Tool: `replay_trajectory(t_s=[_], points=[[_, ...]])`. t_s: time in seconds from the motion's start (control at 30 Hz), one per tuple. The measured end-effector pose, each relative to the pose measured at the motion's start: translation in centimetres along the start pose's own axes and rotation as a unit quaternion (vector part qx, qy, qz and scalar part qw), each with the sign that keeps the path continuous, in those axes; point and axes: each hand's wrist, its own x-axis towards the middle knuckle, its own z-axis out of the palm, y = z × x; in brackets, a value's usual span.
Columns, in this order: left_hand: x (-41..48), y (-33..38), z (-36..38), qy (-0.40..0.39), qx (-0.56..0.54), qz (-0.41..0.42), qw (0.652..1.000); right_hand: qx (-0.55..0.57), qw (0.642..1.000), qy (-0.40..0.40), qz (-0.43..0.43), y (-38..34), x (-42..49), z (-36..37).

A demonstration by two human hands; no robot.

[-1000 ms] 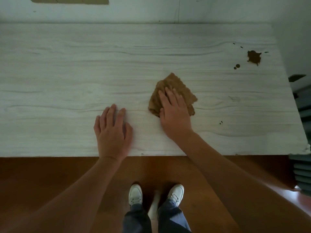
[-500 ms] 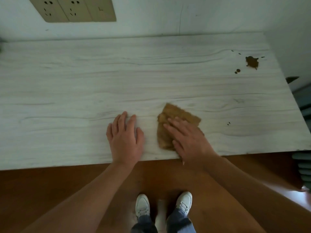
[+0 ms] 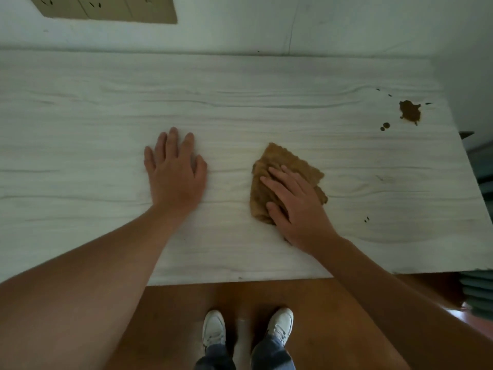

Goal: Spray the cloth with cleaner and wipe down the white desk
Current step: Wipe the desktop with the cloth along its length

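A crumpled brown cloth [image 3: 277, 166] lies on the white wood-grain desk [image 3: 266, 97], right of centre. My right hand [image 3: 298, 206] presses flat on the cloth, fingers spread over its near half. My left hand [image 3: 174, 169] rests flat on the bare desk to the left of the cloth, palm down, holding nothing. A brown stain [image 3: 410, 111] with small dots beside it [image 3: 385, 126] marks the desk's far right corner. No spray bottle is in view.
The desk meets a pale wall at the back, where a beige socket panel [image 3: 106, 8] sits at upper left. Small dark specks [image 3: 367, 219] lie right of the cloth. Dark stacked items [image 3: 477, 292] stand past the desk's right edge. Below are brown floor and my white shoes [image 3: 213, 329].
My right hand slid the cloth from the desk's middle toward the near edge, then away again to the right. My left hand stayed flat on the desk; the view shifted.
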Motion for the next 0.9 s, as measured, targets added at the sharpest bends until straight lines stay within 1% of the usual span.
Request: replay_trajectory(t_s=[0.07,0.13,0.2,0.27,0.47,0.63,0.77,0.9], points=[[-0.2,0.1,-0.1,0.005,0.002,-0.007,1.0,0.004,1.0,0.01,-0.011,-0.2,1.8,0.2],[-0.1,0.2,-0.2,0.011,0.009,-0.006,1.0,-0.005,0.999,0.009,-0.042,-0.4,3.6,0.5],[0.1,0.1,-0.2,0.0,0.014,-0.006,1.0,-0.017,0.997,0.002,-0.079,-0.7,5.6,1.0],[0.2,0.0,-0.1,-0.008,0.02,-0.007,1.0,-0.03,0.995,-0.002,-0.092,-0.8,8.0,1.3],[0.3,-0.1,0.3,0.001,0.045,-0.004,0.999,-0.045,0.998,0.005,-0.038,-0.2,18.3,1.4],[0.4,0.0,0.3,0.013,0.054,-0.002,0.998,-0.036,0.999,-0.001,-0.032,-1.7,26.1,2.1],[0.5,-0.2,0.5,0.001,0.048,0.0,0.999,-0.03,0.999,0.016,-0.037,-2.6,27.1,2.8],[0.5,-0.2,0.6,-0.002,0.044,-0.001,0.999,-0.018,0.999,0.01,-0.042,-2.6,27.2,2.7]])
